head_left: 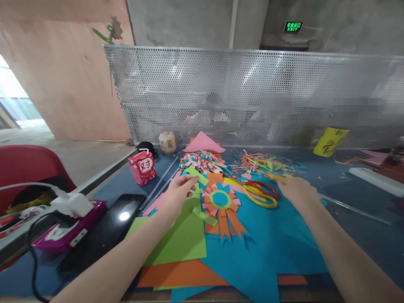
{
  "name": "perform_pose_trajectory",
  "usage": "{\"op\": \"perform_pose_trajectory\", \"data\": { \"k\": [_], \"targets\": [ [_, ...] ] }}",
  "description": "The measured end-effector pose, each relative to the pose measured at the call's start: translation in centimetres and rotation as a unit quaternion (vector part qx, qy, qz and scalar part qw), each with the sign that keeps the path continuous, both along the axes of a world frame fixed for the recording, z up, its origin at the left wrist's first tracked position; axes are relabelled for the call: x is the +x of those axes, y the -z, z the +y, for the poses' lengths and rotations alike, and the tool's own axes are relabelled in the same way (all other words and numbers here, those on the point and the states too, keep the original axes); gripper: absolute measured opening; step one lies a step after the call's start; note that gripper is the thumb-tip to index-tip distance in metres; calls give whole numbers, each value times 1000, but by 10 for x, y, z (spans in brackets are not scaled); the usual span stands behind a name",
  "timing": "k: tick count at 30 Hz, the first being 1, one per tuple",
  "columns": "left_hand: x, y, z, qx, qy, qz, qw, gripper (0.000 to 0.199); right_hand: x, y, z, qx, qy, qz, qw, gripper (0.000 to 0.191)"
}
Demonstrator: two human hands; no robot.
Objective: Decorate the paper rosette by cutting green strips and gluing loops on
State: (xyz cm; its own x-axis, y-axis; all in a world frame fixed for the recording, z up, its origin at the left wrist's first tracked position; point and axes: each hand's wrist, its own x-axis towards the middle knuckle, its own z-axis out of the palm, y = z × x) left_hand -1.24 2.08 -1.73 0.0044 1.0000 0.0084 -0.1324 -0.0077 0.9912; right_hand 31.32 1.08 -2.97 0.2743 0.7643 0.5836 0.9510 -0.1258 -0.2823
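Light green paper strip (198,176): pinched between the thumb and fingers of the left hand (181,191), above the work surface and up-left of the paper rosette. Right hand (295,191): fingers curled in on a small yellow object (277,177), too blurred to identify, to the right of the scissors.

Paper rosette (220,200): lies face up between the two hands. Components: blue centre disc, scalloped green ring, pink and orange loops, orange tails with notched ends. A second green strip (205,216) lies at its lower left.

Base layer: a green sheet (179,246) at left, overlapping an orange sheet (183,273); a large blue sheet (261,248) at right. Yellow-handled scissors (268,205) and red-handled scissors (268,185) lie crossed beside the rosette, toward the right hand.

Beyond: a heap of multicoloured paper pieces (202,161), a pink sheet (204,144) behind it, and loose paper trimmings (259,162) to the right.

Left side of the table: red drink carton (142,167) with straw, black smartphone (105,229), purple power strip (67,235) with white plug (71,205).

Rear boundary: perforated metal screen (189,84). Yellow container (330,142): tilted, near the screen, at right.
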Motion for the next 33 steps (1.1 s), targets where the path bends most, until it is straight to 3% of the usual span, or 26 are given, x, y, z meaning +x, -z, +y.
{"op": "perform_pose_trajectory", "data": {
  "k": [3,5,7,10,16,21,25,28,33],
  "targets": [
    [1,0,0,-9,-5,-6,1000,27,-31,-10,-3,-25,54,-29,998,33],
    [2,0,-1,-20,-12,-10,1000,29,-62,-14,-3,-72,-68,-56,993,26],
    [3,0,-2,-27,-15,-14,999,30,-92,-13,-3,-103,-151,-51,982,18],
    [4,-1,-4,-24,-4,-19,1000,30,-121,-7,-1,-145,-208,-22,967,15],
    [7,4,-3,-18,14,-30,999,27,-123,8,10,-186,-224,88,953,16],
    [9,8,-2,3,25,-44,999,28,-123,11,20,-188,-280,173,925,13],
    [4,4,0,42,-29,-55,997,24,-129,-5,18,-134,-320,236,908,13],
    [-1,2,3,63,-96,-59,992,20,-131,-13,16,-98,-315,286,900,15],
    [-4,1,6,42,-132,-60,989,14,-136,-5,13,-122,-300,383,865,32]
  ]
}}
